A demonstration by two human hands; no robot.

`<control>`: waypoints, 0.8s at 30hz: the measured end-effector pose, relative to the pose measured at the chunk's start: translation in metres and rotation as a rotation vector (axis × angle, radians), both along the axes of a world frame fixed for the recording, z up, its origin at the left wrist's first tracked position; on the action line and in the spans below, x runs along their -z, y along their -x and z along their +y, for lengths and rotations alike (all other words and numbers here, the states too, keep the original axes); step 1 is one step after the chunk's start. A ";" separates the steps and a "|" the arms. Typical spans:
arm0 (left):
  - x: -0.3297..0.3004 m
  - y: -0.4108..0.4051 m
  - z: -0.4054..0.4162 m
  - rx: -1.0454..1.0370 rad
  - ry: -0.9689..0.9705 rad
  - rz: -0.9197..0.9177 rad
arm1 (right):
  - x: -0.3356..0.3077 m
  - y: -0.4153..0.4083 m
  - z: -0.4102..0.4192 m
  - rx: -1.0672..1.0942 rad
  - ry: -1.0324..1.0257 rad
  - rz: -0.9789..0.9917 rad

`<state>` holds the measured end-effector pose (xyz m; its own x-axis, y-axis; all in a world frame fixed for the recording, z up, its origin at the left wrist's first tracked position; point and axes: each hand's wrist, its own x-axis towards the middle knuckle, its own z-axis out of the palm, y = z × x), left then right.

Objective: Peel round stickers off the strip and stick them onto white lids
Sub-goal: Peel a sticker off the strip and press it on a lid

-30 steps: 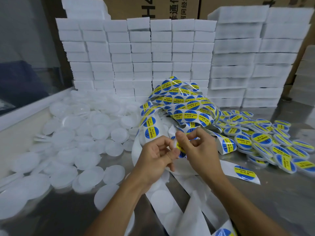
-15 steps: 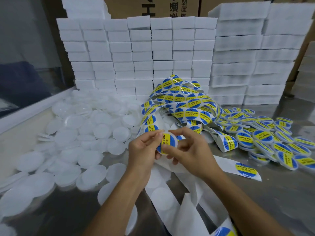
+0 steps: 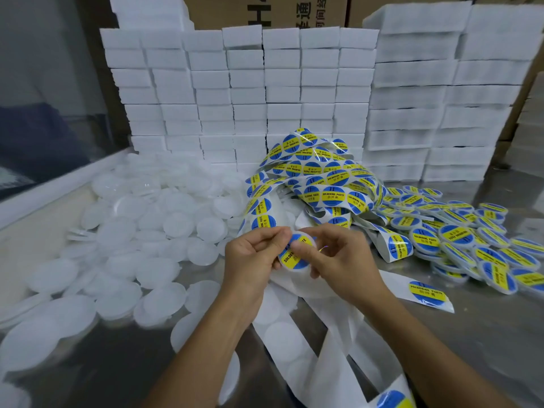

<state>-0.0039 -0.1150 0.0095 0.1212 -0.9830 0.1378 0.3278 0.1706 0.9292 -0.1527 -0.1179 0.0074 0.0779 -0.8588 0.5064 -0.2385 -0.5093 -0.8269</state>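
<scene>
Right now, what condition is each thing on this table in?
Left hand: grips the lid's edge.
Right hand: thumb presses on the sticker.
Held lid: sticker on it.
Sticker strip: tangled heap, many stickers unpeeled.
Plain lids: loose pile, unlabelled.
Labelled lids: piled on the right.
Empty backing: stickers gone, trailing off the table.

Lid half hidden by fingers, box lettering cut off at top

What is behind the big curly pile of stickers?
Behind the sticker strip pile stand stacks of white foam blocks, and cardboard boxes rise behind those. The lowest blocks are covered by the stickers.
</scene>
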 end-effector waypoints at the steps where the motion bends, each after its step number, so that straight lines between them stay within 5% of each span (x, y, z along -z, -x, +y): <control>1: 0.000 0.000 0.001 0.018 0.006 0.003 | 0.000 0.000 0.000 0.003 -0.005 -0.042; 5: -0.001 0.004 0.004 0.105 -0.024 -0.075 | -0.001 0.002 -0.003 0.001 -0.081 -0.240; 11: 0.004 0.001 0.000 -0.037 0.007 -0.217 | -0.002 0.001 0.001 0.010 -0.038 0.002; 16: 0.007 0.006 0.000 -0.116 0.049 -0.338 | -0.002 0.004 -0.002 0.050 -0.071 -0.105; 24: 0.023 0.003 -0.005 -0.291 0.082 -0.828 | -0.005 0.022 -0.016 0.192 -0.235 -0.311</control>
